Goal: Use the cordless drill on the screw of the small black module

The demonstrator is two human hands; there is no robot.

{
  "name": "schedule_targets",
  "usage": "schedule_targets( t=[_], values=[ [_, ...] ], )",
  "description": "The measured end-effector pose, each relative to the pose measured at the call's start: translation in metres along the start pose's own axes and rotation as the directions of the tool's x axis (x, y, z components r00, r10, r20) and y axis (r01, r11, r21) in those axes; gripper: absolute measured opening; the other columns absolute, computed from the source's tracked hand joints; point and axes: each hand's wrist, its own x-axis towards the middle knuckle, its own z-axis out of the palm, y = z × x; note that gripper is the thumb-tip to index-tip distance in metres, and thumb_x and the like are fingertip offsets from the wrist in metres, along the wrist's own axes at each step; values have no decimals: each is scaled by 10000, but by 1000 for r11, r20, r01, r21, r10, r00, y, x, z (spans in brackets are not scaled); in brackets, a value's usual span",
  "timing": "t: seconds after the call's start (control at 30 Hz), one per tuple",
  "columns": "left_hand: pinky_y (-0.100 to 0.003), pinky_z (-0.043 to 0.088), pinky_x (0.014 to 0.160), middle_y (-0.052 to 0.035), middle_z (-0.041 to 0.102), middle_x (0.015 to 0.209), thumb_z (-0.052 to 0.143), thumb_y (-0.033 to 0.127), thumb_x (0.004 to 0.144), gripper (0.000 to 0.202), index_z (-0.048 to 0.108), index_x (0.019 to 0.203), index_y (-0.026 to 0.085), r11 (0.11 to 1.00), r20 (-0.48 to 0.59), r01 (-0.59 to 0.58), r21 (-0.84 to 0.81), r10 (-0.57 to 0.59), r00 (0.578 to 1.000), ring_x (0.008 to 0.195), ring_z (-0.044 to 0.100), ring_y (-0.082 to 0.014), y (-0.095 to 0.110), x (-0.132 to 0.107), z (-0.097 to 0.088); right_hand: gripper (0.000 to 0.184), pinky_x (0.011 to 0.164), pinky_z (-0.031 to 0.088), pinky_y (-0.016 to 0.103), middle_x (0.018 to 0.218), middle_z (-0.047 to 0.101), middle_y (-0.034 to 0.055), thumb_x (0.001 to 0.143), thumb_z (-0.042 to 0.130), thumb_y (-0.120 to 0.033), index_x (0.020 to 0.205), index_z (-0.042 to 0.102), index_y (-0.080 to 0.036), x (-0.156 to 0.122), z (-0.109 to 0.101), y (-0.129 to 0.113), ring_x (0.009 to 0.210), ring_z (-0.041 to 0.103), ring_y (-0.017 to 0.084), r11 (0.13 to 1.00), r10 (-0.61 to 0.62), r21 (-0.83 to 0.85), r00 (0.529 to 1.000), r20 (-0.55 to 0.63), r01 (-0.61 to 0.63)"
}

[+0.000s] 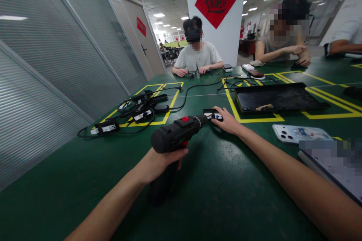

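Observation:
My left hand [164, 160] is closed round the grip of a black cordless screwdriver [177, 135] with a red switch on top. Its nose points right, at a small black adapter with a white label [212, 115] lying on the green table. My right hand [227, 120] lies on that adapter, fingers curled over it and pinning it to the table top. The driver's tip meets the adapter's near end; the bit itself is hidden.
A pile of black adapters with cables [138, 109] lies at the left inside yellow tape lines. A black tray [278, 98] sits at the right, a phone [299, 133] nearer me. Other people [198, 54] work at the table's far side.

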Motion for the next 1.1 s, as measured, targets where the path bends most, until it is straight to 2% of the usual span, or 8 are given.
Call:
schedule_targets(
  t=[0.13,0.4,0.53,0.8,0.97,1.1],
  values=[
    [-290,454,579,-33,622,821,617,345,790,265,571,967,153,999,-12,15,-36,-15,1000,574,566,-134,2,0,1,544,911,424,380,1082,491,68,813,555,-394,1320,398,-272,0,-1,0,984,550,221,1000,4,-4,1000,4,-4],
    [-275,437,562,-20,608,727,620,349,787,274,578,976,154,999,-30,23,-30,-24,999,575,561,-138,4,-1,4,553,941,402,374,1110,493,71,805,564,-382,1319,403,-261,1,0,1,1029,533,220,1000,-8,7,1000,-3,8],
    [-288,458,562,-38,617,801,623,330,772,289,585,1001,159,999,-26,7,-49,-8,1000,575,567,-141,5,-1,4,552,939,404,368,1105,497,70,805,562,-377,1320,402,-257,2,0,2,1033,533,217,1000,-13,10,1000,1,13],
    [-295,454,589,-40,610,791,611,360,792,268,572,958,153,1000,4,-3,-28,3,1000,597,569,-144,1,-1,3,549,927,415,371,1098,488,73,815,556,-393,1324,399,-260,1,0,2,1008,543,223,1000,-10,4,1000,0,10],
    [-293,443,566,-32,601,758,607,349,780,256,575,940,152,1000,-55,-10,-23,8,998,569,558,-141,3,-2,6,538,940,408,373,1102,487,72,818,555,-383,1318,403,-258,0,-1,0,1013,537,221,1000,-17,7,1000,-3,17],
    [-293,444,573,-21,597,754,608,347,780,252,572,943,158,1000,-39,-7,-25,6,999,568,555,-138,4,-2,6,534,931,413,373,1090,492,70,816,555,-384,1314,406,-259,0,-2,-1,1007,538,222,1000,-11,10,1000,4,11]
  ],
)
